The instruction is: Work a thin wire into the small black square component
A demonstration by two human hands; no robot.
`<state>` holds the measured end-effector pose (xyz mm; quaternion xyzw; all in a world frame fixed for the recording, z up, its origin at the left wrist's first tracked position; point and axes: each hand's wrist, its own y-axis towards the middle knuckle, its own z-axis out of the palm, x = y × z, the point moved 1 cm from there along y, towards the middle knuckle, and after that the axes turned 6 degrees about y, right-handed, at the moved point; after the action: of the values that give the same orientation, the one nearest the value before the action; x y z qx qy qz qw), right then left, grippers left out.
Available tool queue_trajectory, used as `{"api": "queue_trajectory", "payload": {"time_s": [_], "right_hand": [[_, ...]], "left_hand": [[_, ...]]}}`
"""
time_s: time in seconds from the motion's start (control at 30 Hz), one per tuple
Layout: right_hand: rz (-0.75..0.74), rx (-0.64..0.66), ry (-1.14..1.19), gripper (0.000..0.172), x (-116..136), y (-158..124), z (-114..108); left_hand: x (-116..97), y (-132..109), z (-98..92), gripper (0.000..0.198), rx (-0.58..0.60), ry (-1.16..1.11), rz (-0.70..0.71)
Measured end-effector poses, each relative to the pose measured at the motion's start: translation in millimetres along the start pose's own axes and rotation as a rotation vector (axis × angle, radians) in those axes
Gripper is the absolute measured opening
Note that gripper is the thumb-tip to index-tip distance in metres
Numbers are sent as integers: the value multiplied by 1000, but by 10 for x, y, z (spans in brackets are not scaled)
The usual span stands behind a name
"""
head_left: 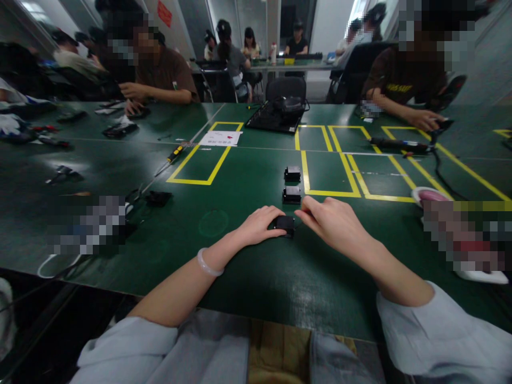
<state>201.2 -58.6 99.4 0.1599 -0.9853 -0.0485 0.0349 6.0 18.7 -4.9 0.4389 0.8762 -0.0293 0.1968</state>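
Note:
On the green table, my left hand (pixel 262 225) grips a small black box-shaped part (pixel 285 226) from its left side, with fingers over the far edge and thumb at the near edge. My right hand (pixel 334 221) is closed in a pinch just right of that part. Whatever its fingertips hold, if anything, is too small to make out. Beyond my hands stand two similar black parts with grey tops, a nearer one (pixel 292 194) and a farther one (pixel 293 173), lined up one behind the other.
Yellow tape outlines (pixel 332 193) mark the green table (pixel 248 277). A white paper sheet (pixel 221 138) and a yellow-black screwdriver (pixel 175 153) lie left of centre. At the back sits a black tray (pixel 272 118). Two co-workers sit opposite; a dark cylindrical tool (pixel 400 144) lies right.

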Motion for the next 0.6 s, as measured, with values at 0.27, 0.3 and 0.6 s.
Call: {"api": "queue_trajectory", "payload": {"time_s": [0.27, 0.3, 0.6], "right_hand": [[-5, -2, 26, 30, -5, 2, 27], [-22, -5, 53, 27, -7, 0, 28], [-82, -49, 154, 19, -23, -27, 17]], "left_hand": [[-7, -3, -4, 43, 2, -8, -5], [-12, -3, -10, 42, 2, -9, -6], [-19, -2, -22, 41, -1, -13, -1]]}}
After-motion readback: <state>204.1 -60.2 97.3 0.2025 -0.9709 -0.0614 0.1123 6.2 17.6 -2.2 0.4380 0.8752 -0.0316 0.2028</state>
